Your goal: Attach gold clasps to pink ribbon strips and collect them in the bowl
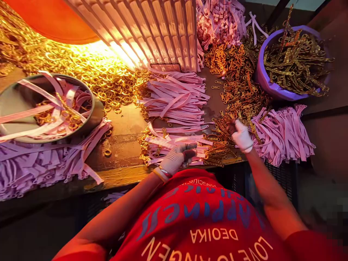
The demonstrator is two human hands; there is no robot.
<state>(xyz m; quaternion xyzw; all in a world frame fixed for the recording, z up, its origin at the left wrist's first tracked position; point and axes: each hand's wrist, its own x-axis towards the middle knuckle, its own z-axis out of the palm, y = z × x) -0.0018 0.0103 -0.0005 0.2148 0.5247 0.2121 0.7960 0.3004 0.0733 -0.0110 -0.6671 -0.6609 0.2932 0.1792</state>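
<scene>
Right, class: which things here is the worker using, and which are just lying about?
In use: left hand on pink straps; right hand in gold clasps.
Lying about: purple bowl; metal bowl; ring heap; rack.

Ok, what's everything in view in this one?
straps: many, pink, piles across the table
rings: heap, gold, back left
clasps: heap, gold, centre right
bowl: one, purple, back right, full of gold hardware
pan: one, grey, left, holds straps and rings
panel: one, white, ribbed, back centre
table: one, dark brown
shirt: one, red, bottom
left hand: white glove, on front straps
right hand: white glove, at clasps
</scene>
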